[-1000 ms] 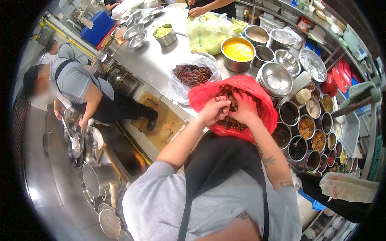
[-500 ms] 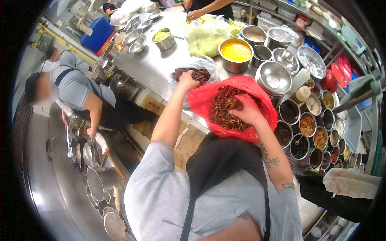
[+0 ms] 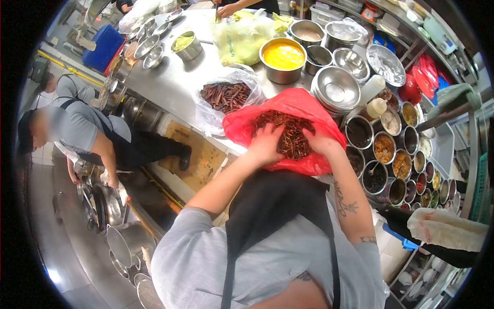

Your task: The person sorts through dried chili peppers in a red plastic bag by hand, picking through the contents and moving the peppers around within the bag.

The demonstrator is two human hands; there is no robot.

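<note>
**Steel worktable (image 3: 164,82) in a working kitchen, read from left to right**

At far left we see a co-worker (image 3: 105,131) in a grey shirt and dark apron, leaning toward the pans on the stove side; a large pot (image 3: 127,244) stands nearer us. Next comes a clear plastic bag (image 3: 202,116), open at the top, with dark red dried pods (image 3: 226,97) showing in its mouth. Just beside it, at the near edge of the worktable, lies a red plastic bag (image 3: 239,122); we judge that both bags sit here, mouths wide, to keep their contents within easy reach.

Inside the red bag we find the left hand (image 3: 266,146), fingers spread and laid over the near left part of the dried stalky pieces (image 3: 293,139). These pieces lie under its fingers and fill the gap between the two hands. Behind the red bag stands a pot of yellow liquid (image 3: 282,76). On the far side of the gap, the right hand (image 3: 327,144) reaches in over the bag's right side, its fingertips at the edge of the pieces; we cannot tell whether they pinch anything. Farther right we note stacked steel bowls (image 3: 337,88) and closely ranked seasoning containers (image 3: 383,148), presumably grouped to save space.
</note>
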